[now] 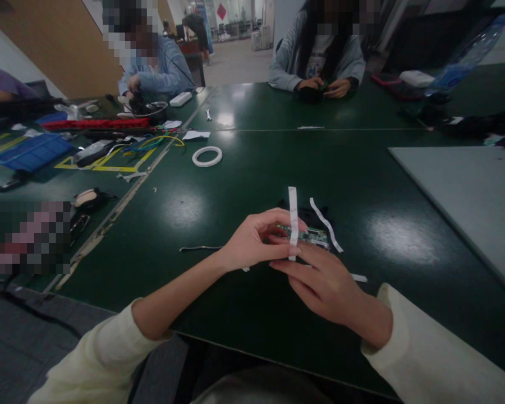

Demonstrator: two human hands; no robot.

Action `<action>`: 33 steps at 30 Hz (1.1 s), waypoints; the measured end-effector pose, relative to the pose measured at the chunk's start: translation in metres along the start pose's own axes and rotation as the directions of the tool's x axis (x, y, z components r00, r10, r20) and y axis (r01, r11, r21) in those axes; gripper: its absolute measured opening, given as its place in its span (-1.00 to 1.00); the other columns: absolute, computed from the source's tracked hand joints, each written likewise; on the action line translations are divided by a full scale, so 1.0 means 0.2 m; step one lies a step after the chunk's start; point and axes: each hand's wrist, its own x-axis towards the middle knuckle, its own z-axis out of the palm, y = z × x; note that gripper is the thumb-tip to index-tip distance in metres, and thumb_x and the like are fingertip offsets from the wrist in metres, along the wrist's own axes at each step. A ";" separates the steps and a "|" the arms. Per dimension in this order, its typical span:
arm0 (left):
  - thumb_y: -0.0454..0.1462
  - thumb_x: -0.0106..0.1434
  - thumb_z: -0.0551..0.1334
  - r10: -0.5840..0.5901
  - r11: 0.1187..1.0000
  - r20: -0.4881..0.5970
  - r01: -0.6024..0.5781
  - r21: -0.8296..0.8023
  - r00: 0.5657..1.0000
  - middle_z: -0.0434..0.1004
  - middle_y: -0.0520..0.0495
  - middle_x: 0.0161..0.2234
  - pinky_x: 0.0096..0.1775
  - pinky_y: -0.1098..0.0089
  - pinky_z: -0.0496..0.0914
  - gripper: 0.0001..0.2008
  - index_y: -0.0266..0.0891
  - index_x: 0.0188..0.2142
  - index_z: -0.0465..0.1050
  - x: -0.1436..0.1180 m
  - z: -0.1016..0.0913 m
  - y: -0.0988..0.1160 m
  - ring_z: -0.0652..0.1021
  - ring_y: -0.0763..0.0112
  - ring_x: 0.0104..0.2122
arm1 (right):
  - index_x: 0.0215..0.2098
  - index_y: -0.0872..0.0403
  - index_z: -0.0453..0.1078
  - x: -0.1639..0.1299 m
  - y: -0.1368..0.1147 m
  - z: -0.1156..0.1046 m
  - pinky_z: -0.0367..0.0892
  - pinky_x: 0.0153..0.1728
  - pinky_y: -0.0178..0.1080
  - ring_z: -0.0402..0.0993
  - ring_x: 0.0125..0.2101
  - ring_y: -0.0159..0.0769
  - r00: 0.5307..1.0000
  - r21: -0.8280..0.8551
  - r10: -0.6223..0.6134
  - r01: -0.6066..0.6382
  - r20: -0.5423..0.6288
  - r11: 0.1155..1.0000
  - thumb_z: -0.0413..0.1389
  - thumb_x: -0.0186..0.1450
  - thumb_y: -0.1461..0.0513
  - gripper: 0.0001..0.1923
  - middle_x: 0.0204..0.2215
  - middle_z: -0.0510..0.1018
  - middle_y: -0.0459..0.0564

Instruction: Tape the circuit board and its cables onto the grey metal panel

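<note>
My left hand and my right hand meet over the dark green table. Between the fingertips sits a small green circuit board. A white tape strip stands up across the board, pinched by my left thumb and fingers. My right hand's fingers rest against the board's near edge and the strip's lower end. A second white strip curls off the board to the right. Something black lies partly hidden behind the board.
A white tape roll lies further back on the table. Two people sit across the table, a third at the far left. Tools, cables and a blue tray crowd the left. A grey board lies at the right.
</note>
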 end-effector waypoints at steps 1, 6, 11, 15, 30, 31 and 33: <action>-0.36 0.04 0.31 -0.006 1.000 0.011 0.006 0.005 1.000 0.36 -0.07 -0.14 -0.16 0.38 0.37 -0.72 -0.24 -0.20 0.42 0.00 0.00 0.00 0.45 0.45 -0.22 | -0.27 0.15 0.45 0.00 0.00 0.00 0.42 -0.24 -0.19 0.43 -0.20 -0.25 1.000 0.000 -0.003 0.003 -0.004 1.000 -0.07 0.25 0.36 -0.74 -0.25 0.49 0.12; -0.36 0.05 0.29 -0.038 0.999 0.019 0.038 -0.033 0.999 0.38 -0.06 -0.15 -0.18 0.37 0.38 -0.73 -0.25 -0.20 0.40 0.00 0.00 0.00 0.46 0.44 -0.22 | -0.27 0.15 0.45 0.01 -0.01 -0.01 0.43 -0.31 -0.21 0.44 -0.25 -0.25 1.000 0.008 0.002 -0.002 0.017 1.000 -0.08 0.25 0.36 -0.74 -0.29 0.49 0.13; -0.37 0.08 0.28 0.027 0.988 -0.020 -0.030 -0.150 0.999 0.45 -0.02 -0.29 -0.21 0.39 0.37 -0.87 -0.25 -0.32 0.46 -0.01 0.01 -0.01 0.47 0.47 -0.27 | -0.25 0.12 0.45 -0.01 0.00 0.02 0.42 -0.29 -0.21 0.43 -0.26 -0.28 0.999 0.052 0.042 -0.043 0.030 0.998 -0.07 0.25 0.35 -0.74 -0.26 0.48 0.09; -0.32 0.10 0.26 0.060 0.968 -0.027 -0.065 -0.244 0.998 0.47 -0.04 -0.34 -0.12 0.31 0.33 -0.94 -0.26 -0.47 0.50 -0.01 -0.01 0.00 0.47 0.41 -0.24 | -0.22 0.12 0.45 -0.02 0.01 0.02 0.41 -0.23 -0.19 0.42 -0.16 -0.24 0.997 0.048 0.066 -0.068 0.028 0.997 -0.06 0.24 0.36 -0.73 -0.15 0.45 0.13; -0.32 0.10 0.25 -0.088 0.985 -0.109 0.070 -0.156 0.990 0.47 -0.05 -0.29 -0.27 0.44 0.36 -0.88 -0.31 -0.32 0.45 0.01 -0.03 -0.06 0.47 0.49 -0.33 | -0.20 0.14 0.45 -0.02 0.02 0.01 0.40 -0.16 -0.15 0.38 -0.11 -0.23 0.997 0.016 0.061 -0.061 0.040 0.998 -0.04 0.24 0.37 -0.74 -0.09 0.41 0.14; -0.32 0.11 0.25 -0.097 0.987 -0.104 0.082 -0.137 0.990 0.47 -0.06 -0.28 -0.25 0.42 0.36 -0.87 -0.31 -0.31 0.44 0.01 -0.03 -0.06 0.47 0.49 -0.32 | -0.20 0.14 0.44 -0.02 0.02 0.01 0.40 -0.17 -0.16 0.38 -0.11 -0.24 0.997 0.017 0.064 -0.065 0.044 0.998 -0.04 0.25 0.37 -0.74 -0.09 0.41 0.13; -0.31 0.11 0.24 -0.120 0.988 -0.094 0.110 -0.107 0.988 0.46 -0.06 -0.27 -0.23 0.40 0.37 -0.85 -0.31 -0.28 0.43 0.01 -0.03 -0.05 0.48 0.48 -0.32 | -0.20 0.14 0.44 -0.02 0.02 0.01 0.42 -0.19 -0.16 0.39 -0.12 -0.24 0.996 0.021 0.075 -0.076 0.046 0.997 -0.05 0.25 0.37 -0.74 -0.10 0.42 0.12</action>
